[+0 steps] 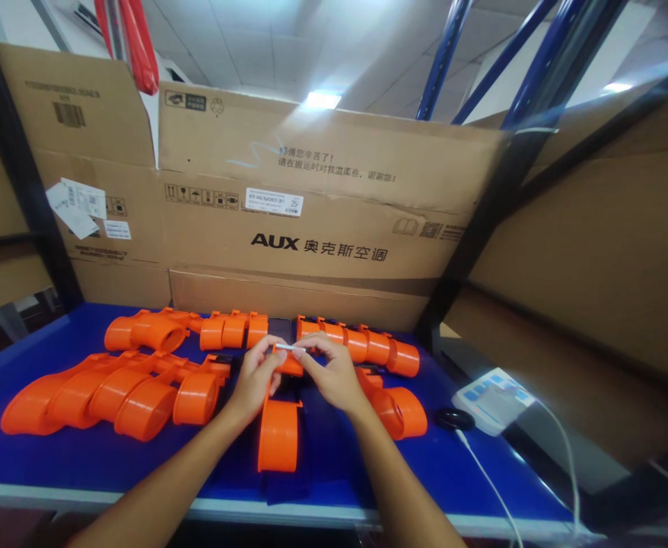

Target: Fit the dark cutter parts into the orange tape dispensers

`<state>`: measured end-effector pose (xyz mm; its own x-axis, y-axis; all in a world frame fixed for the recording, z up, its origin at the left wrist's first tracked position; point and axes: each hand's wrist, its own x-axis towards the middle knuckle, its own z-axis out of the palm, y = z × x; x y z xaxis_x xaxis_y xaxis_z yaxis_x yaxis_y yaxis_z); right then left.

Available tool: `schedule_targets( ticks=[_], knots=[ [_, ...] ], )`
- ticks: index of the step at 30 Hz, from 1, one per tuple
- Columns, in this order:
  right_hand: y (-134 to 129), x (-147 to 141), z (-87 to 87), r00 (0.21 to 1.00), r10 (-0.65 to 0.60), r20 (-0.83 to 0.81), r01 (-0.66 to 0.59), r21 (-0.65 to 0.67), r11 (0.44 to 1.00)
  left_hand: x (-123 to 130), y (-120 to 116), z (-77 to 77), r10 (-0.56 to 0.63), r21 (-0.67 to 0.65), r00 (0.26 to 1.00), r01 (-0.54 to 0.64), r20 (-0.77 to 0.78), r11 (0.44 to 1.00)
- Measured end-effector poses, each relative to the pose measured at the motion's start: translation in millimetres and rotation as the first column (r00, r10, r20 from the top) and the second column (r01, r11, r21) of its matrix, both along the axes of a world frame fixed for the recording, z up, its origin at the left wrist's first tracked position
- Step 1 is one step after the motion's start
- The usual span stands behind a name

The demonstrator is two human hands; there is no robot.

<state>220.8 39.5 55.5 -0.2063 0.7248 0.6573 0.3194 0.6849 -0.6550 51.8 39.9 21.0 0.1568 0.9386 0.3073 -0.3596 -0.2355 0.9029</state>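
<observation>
In the middle of the head view my left hand [258, 374] and my right hand [332, 371] are close together, thumbs and fingers closed on the two ends of a thin white strip [290, 347]. It looks ridged, but its kind is not clear. Just below the strip an orange plastic part [290, 365] shows between the hands, partly covered by the fingers. Beneath my left hand stands an orange ring-shaped piece [278, 436]; a narrow orange arm runs up from it towards the fingers. Whether the left fingers also touch that arm is hidden.
Rows of orange ring-shaped pieces [147, 407] lie left on the blue tabletop [157, 479], with more orange pieces [368, 344] behind and right. A white device [494, 399] with cables and a black round object [455, 418] sit right. Cardboard [322, 205] walls the back.
</observation>
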Motion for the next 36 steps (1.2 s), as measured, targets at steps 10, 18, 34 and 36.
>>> schedule_targets(
  ticks=[10,18,34,36],
  knots=[
    [1,1,0.3,1.000,-0.023,0.004,0.023,-0.006,1.000,-1,1,-1.2,0.047,-0.020,0.999,-0.048,-0.007,0.999],
    [1,4,1.1,0.998,-0.055,-0.007,0.055,-0.015,0.998,-1,2,0.9,0.083,-0.034,0.997,-0.083,0.006,0.996],
    [10,17,-2.1,0.988,-0.149,-0.048,0.146,-0.070,0.987,-8,7,5.8,0.201,-0.146,0.976,-0.187,0.088,0.972],
    [15,23,-4.3,0.981,-0.192,-0.039,0.190,-0.037,0.981,-10,10,6.3,0.213,-0.151,0.968,-0.192,0.135,0.970]
  ],
)
